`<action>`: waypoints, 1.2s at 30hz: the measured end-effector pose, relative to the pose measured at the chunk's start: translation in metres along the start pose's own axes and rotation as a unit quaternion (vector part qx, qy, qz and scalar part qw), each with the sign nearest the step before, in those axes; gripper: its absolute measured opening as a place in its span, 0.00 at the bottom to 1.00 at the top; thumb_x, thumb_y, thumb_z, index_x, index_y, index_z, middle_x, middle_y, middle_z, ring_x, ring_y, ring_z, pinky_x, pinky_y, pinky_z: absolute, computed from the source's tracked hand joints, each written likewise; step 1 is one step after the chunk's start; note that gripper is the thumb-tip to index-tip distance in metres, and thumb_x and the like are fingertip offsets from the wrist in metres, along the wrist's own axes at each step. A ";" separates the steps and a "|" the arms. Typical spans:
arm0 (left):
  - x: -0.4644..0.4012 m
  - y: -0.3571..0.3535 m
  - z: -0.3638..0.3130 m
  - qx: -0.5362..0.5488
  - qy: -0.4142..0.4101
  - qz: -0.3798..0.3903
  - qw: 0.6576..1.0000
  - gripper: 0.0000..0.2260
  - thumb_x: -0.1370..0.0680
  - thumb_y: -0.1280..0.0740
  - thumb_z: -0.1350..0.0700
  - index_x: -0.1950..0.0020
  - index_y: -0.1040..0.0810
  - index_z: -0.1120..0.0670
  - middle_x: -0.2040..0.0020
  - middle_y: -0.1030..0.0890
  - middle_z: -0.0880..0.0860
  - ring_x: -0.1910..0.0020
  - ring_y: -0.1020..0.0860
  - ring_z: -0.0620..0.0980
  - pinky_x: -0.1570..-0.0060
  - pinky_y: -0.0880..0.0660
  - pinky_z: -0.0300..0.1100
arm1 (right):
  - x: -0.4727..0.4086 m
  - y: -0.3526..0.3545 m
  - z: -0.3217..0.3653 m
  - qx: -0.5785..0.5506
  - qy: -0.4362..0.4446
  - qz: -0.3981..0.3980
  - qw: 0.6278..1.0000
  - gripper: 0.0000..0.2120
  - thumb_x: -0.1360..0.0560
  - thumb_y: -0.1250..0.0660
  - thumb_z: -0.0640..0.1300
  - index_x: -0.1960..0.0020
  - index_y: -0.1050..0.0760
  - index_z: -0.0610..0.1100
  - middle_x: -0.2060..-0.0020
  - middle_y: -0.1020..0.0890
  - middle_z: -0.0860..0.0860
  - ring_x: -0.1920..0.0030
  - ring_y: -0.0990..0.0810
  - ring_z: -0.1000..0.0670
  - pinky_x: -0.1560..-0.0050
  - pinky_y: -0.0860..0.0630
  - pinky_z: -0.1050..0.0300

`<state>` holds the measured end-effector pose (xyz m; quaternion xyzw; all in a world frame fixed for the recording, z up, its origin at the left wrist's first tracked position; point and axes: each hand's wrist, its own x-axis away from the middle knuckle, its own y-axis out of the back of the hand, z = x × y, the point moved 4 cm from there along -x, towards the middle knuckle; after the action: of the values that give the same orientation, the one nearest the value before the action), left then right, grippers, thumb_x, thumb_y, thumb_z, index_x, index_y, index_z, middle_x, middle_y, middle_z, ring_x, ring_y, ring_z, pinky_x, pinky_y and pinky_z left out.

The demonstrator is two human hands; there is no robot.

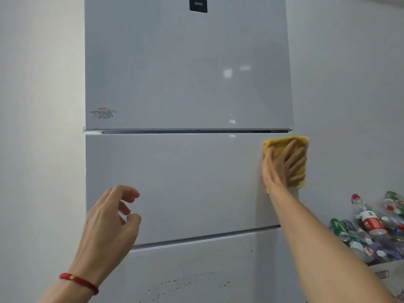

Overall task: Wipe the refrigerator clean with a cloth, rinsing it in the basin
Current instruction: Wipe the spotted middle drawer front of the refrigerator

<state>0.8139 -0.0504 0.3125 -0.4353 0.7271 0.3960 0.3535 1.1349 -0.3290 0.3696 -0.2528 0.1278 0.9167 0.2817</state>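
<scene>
Refrigerator (188, 84): pale grey, three doors stacked, seen head-on; a wall is right against its left side.
Cloth (282, 145): yellow, pressed flat on the middle door (185, 182) at its top right corner, just under the gap below the top door. Its right edge is hung a bit past the door's edge.
Right hand (284, 165): laid over the cloth, fingers spread and straight, palm pushed against it.
Left hand (111, 221): held in front of the middle door's lower left, fingers loosely curled, nothing held; a red bracelet (79, 282) is worn on the wrist.
Room to move: the whole middle door left of the cloth is bare.
Bottom door (196, 270): dotted with dark specks.
Bottles and cans (371, 228): piled low at the right, well apart from the cloth.
</scene>
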 end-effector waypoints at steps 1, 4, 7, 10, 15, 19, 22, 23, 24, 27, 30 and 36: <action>0.001 0.004 0.002 0.000 0.002 -0.003 1.000 0.18 0.28 0.31 0.69 0.48 0.23 0.47 0.51 0.21 0.43 0.59 0.21 0.46 0.58 0.23 0.47 | 0.008 -0.005 0.016 -0.002 -0.012 -0.012 1.000 0.36 0.17 0.52 0.64 0.15 0.61 0.52 0.15 0.59 0.48 0.16 0.62 0.43 0.22 0.63 0.30; -0.004 0.000 -0.002 0.009 0.000 -0.015 1.000 0.18 0.28 0.31 0.70 0.49 0.23 0.48 0.51 0.21 0.44 0.58 0.21 0.45 0.59 0.25 0.43 | 0.078 -0.035 0.070 0.054 0.133 -0.020 0.989 0.37 0.20 0.56 0.64 0.15 0.59 0.52 0.15 0.57 0.46 0.16 0.59 0.41 0.23 0.61 0.29; -0.012 -0.023 -0.022 0.026 -0.016 -0.020 0.999 0.16 0.28 0.30 0.69 0.48 0.23 0.50 0.52 0.21 0.45 0.58 0.21 0.43 0.58 0.23 0.44 | 0.172 -0.063 0.104 0.117 0.407 0.056 0.904 0.37 0.20 0.53 0.64 0.15 0.55 0.52 0.15 0.57 0.48 0.17 0.62 0.41 0.23 0.66 0.29; -0.017 -0.039 -0.035 0.034 -0.029 -0.012 0.999 0.16 0.28 0.30 0.69 0.48 0.23 0.51 0.52 0.21 0.46 0.58 0.22 0.43 0.57 0.23 0.45 | 0.162 -0.053 0.088 0.162 0.578 0.108 0.793 0.37 0.20 0.46 0.65 0.15 0.52 0.56 0.15 0.56 0.52 0.16 0.61 0.45 0.22 0.56 0.28; -0.017 -0.028 -0.020 0.018 0.008 -0.011 1.000 0.15 0.28 0.30 0.69 0.48 0.22 0.51 0.51 0.21 0.46 0.58 0.21 0.43 0.57 0.26 0.44 | 0.011 0.013 0.007 0.143 0.291 0.055 0.944 0.45 0.27 0.55 0.75 0.15 0.54 0.56 0.15 0.55 0.50 0.16 0.57 0.46 0.22 0.55 0.29; -0.023 0.000 0.000 0.001 0.034 -0.034 0.999 0.15 0.28 0.31 0.68 0.48 0.22 0.51 0.51 0.20 0.47 0.58 0.22 0.45 0.57 0.27 0.43 | -0.005 0.018 0.005 0.090 0.147 0.078 0.982 0.43 0.24 0.55 0.71 0.16 0.64 0.53 0.16 0.64 0.51 0.17 0.66 0.47 0.22 0.62 0.29; -0.026 0.024 0.013 -0.007 0.052 -0.062 0.997 0.15 0.28 0.32 0.68 0.47 0.22 0.51 0.52 0.20 0.47 0.58 0.22 0.46 0.56 0.27 0.43 | 0.036 -0.016 0.049 0.028 0.062 0.032 0.997 0.37 0.17 0.52 0.63 0.16 0.64 0.51 0.16 0.63 0.47 0.17 0.66 0.41 0.25 0.65 0.26; -0.026 0.030 0.016 -0.009 0.056 -0.070 0.996 0.15 0.28 0.32 0.68 0.47 0.22 0.52 0.52 0.20 0.47 0.58 0.22 0.46 0.56 0.27 0.44 | 0.058 -0.030 0.067 0.032 0.080 0.017 0.996 0.36 0.17 0.53 0.62 0.15 0.62 0.50 0.16 0.61 0.46 0.17 0.64 0.39 0.25 0.63 0.24; -0.026 0.036 0.019 -0.010 0.060 -0.078 0.995 0.15 0.28 0.32 0.68 0.47 0.22 0.52 0.51 0.20 0.47 0.58 0.22 0.46 0.55 0.27 0.45 | 0.083 -0.044 0.088 0.045 0.132 0.005 0.990 0.36 0.17 0.53 0.63 0.15 0.59 0.49 0.16 0.58 0.44 0.17 0.61 0.37 0.25 0.61 0.22; -0.025 0.052 0.028 -0.012 0.078 -0.095 0.992 0.15 0.27 0.33 0.67 0.45 0.22 0.51 0.50 0.21 0.48 0.57 0.22 0.46 0.53 0.27 0.46 | 0.178 -0.083 0.154 0.080 0.322 0.022 0.943 0.37 0.20 0.51 0.63 0.15 0.50 0.47 0.16 0.50 0.42 0.17 0.54 0.34 0.26 0.60 0.21; -0.022 0.063 0.033 -0.031 0.068 -0.100 0.992 0.16 0.28 0.32 0.68 0.46 0.23 0.50 0.50 0.21 0.48 0.57 0.22 0.45 0.54 0.27 0.46 | 0.269 -0.118 0.205 0.114 0.467 0.058 0.875 0.37 0.20 0.46 0.60 0.15 0.49 0.49 0.16 0.50 0.43 0.17 0.55 0.36 0.26 0.61 0.22; -0.024 0.073 0.030 -0.033 0.059 -0.113 0.991 0.16 0.28 0.32 0.68 0.47 0.24 0.50 0.51 0.21 0.46 0.57 0.22 0.44 0.56 0.28 0.44 | 0.274 -0.115 0.231 0.143 0.634 0.109 0.752 0.39 0.24 0.38 0.65 0.17 0.42 0.54 0.19 0.39 0.51 0.18 0.44 0.45 0.21 0.55 0.33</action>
<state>0.7609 0.0071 0.3401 -0.5485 0.6794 0.3514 0.3377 0.9157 -0.0248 0.4060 -0.7175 0.4331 0.5414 0.0670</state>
